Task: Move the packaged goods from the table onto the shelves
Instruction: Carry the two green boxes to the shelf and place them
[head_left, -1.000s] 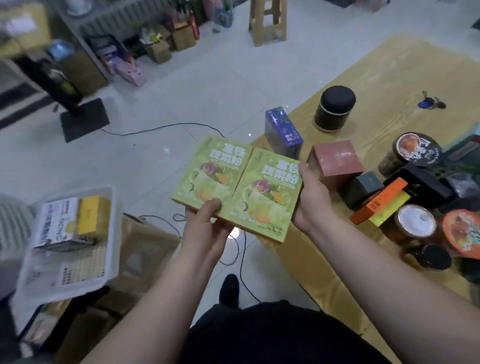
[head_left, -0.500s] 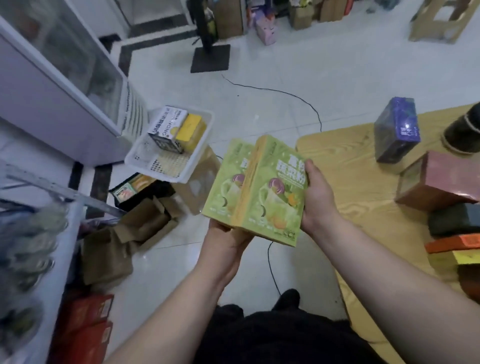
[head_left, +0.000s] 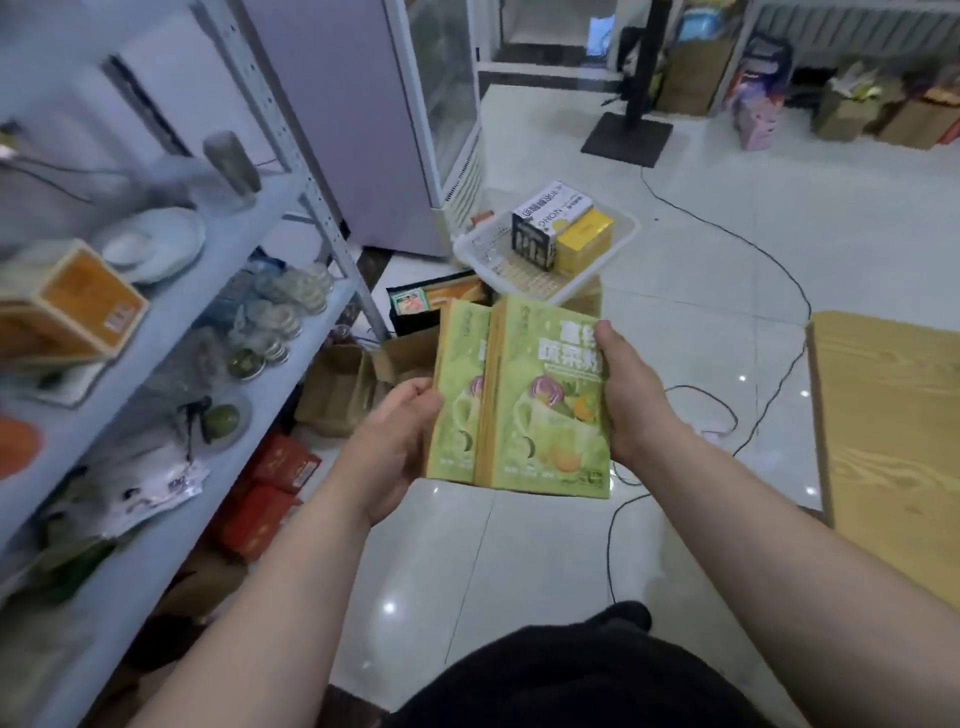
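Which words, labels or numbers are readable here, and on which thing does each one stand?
"蔬果粉", probably, partly under the right hand: front green box.
"ORON", roughly: black-and-white carton in the white basket.
Too blurred to read: rear green box, orange box, red boxes.

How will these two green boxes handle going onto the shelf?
Probably stiff: the green boxes show flat faces between the left hand and right hand. Likely light, being thin cartons. Stood upright on the shelf, they may tip.
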